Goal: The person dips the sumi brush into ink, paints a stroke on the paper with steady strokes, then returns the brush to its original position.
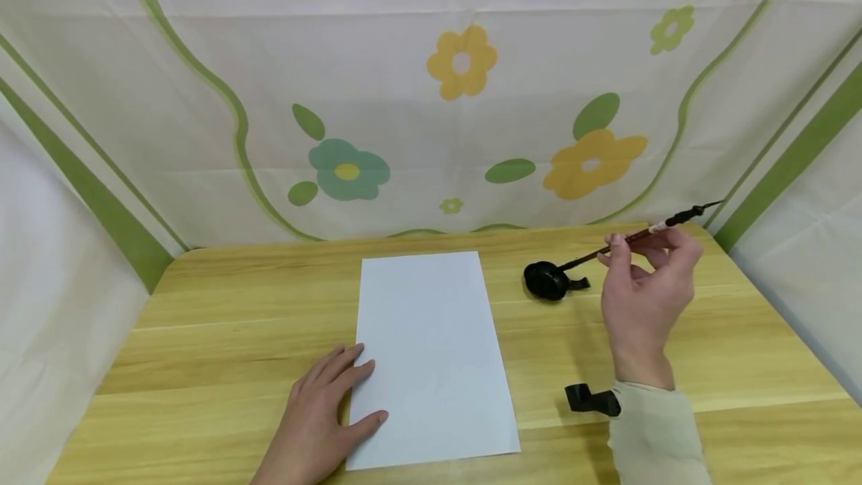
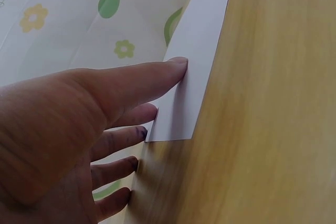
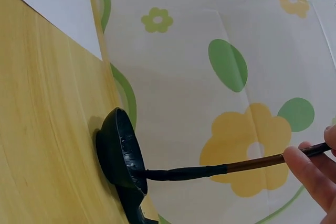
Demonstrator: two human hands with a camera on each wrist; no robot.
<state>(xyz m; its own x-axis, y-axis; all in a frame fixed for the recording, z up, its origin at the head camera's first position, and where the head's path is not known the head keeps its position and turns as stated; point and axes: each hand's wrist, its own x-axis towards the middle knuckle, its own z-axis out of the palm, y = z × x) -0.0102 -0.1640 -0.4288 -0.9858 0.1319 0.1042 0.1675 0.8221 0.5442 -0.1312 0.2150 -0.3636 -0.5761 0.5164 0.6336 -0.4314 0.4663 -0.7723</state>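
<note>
A blank white sheet of paper [image 1: 431, 350] lies on the wooden table, long side running away from me. My left hand [image 1: 316, 414] rests at its left edge with fingers spread, thumb on the sheet. In the left wrist view the thumb [image 2: 152, 77] touches the paper [image 2: 197, 40]. To the right, my right hand [image 1: 646, 298] pinches a dark calligraphy brush [image 1: 584, 259] by its handle. The brush [image 3: 254, 163] slants down, its blackened tip end inside a small round black ink dish [image 1: 545, 281]. Dark, wet-looking ink coats the dish [image 3: 112, 150] inside.
Bare wooden table [image 1: 222, 358] surrounds the paper. A white cloth [image 1: 404, 96] printed with flowers hangs along the back edge and sides. Beside the right sleeve [image 1: 656, 432] juts a small black piece [image 1: 592, 400]; its kind I cannot tell.
</note>
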